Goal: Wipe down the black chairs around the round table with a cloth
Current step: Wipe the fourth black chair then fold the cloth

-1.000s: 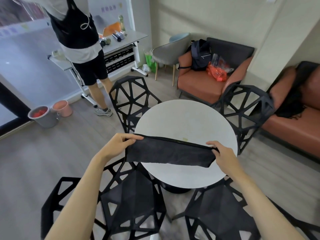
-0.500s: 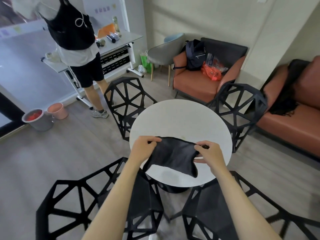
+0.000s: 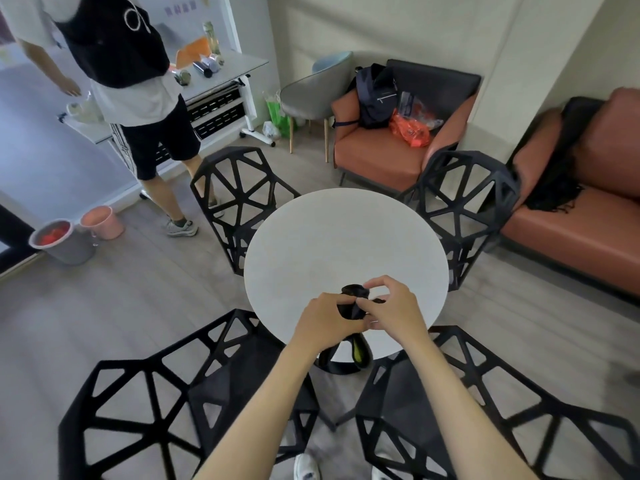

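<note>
Small lounge-type room, wood-look floor, with a white round table (image 3: 346, 244) in the middle and four black skeleton-style chairs pulled in around it. Right over the near edge of that table is the cloth (image 3: 351, 303), dark, bunched into a tight wad between both hands. Left hand (image 3: 325, 323) has its fingers curled round the lower part of the wad, right hand (image 3: 391, 310) is pinching the top of it with thumb and fingertips. My guess is it's being folded down into a pad small enough to work along those thin struts, since a loose sheet would just snag in the cutouts.

None of the chairs is being touched yet, so I'd say the wiping hasn't started. Near left chair (image 3: 166, 403) and near right chair (image 3: 485, 410) sit directly below the forearms, so they're probably the easiest first targets. Far left chair (image 3: 239, 192) and far right chair (image 3: 467, 209) are on the other side of the table.

Further out: an orange armchair (image 3: 377, 157) with a backpack (image 3: 375, 95) on it, an orange sofa (image 3: 588, 220) on the right, and another person (image 3: 138, 81) standing at a white desk (image 3: 221, 71), well clear of the table.
</note>
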